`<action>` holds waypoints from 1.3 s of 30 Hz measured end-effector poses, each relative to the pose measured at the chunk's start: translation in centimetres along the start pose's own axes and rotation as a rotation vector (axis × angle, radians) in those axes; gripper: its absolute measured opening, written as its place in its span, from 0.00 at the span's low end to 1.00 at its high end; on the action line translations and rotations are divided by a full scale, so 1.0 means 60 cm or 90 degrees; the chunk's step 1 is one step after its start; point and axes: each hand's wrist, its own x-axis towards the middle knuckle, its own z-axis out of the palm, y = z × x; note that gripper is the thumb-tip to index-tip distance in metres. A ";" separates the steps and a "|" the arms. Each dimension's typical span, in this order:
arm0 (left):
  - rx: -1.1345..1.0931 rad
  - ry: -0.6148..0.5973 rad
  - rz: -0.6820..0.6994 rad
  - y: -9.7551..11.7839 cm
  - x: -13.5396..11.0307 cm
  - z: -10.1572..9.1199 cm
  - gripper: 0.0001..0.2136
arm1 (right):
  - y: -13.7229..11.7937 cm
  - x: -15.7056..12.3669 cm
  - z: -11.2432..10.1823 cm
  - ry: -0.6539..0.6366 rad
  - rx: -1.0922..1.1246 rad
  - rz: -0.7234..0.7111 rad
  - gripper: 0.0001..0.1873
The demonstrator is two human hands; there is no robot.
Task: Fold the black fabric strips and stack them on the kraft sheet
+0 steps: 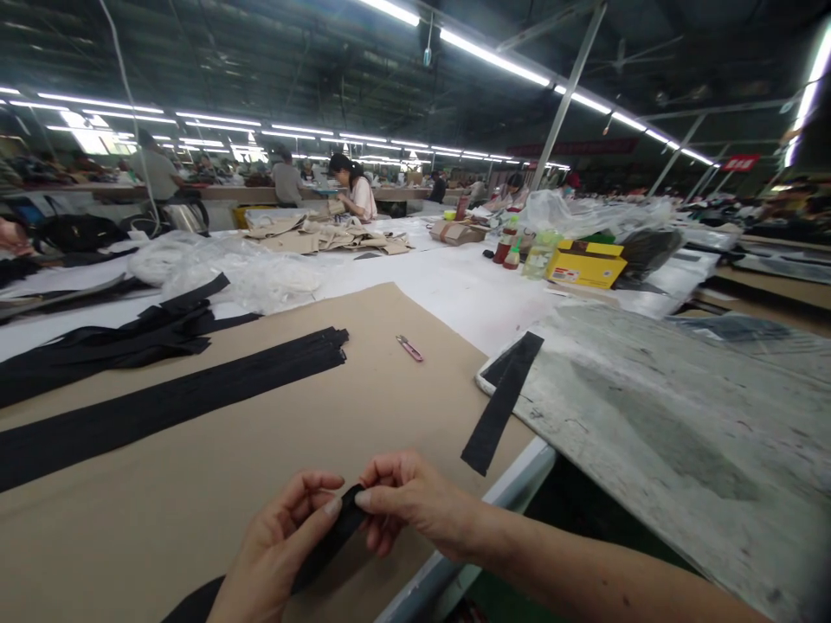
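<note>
A black fabric strip runs between my two hands above the brown sheet, near the table's front edge. My right hand pinches the strip's far end between thumb and fingers. Closed around the strip a little further back is my left hand, its thumb lying along the cloth. The rest of the strip trails off under the left hand at the bottom edge. Ahead of my hands lie small pink-handled thread snips. A long stack of black strips stretches to the left.
Another black strip lies across the corner of a worn pale board at right. More black cloth and clear plastic are on the left. A yellow box and bottles stand further back. A co-worker sits beyond.
</note>
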 end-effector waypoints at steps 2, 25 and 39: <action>0.012 0.024 0.017 0.000 -0.004 0.001 0.20 | 0.000 -0.001 0.003 -0.003 0.010 0.006 0.21; 1.002 0.166 0.832 -0.005 -0.026 -0.011 0.10 | 0.018 0.004 0.029 0.056 -0.076 -0.019 0.11; 0.914 0.302 0.823 -0.006 -0.034 0.006 0.02 | 0.018 -0.009 0.032 0.089 -0.301 -0.073 0.09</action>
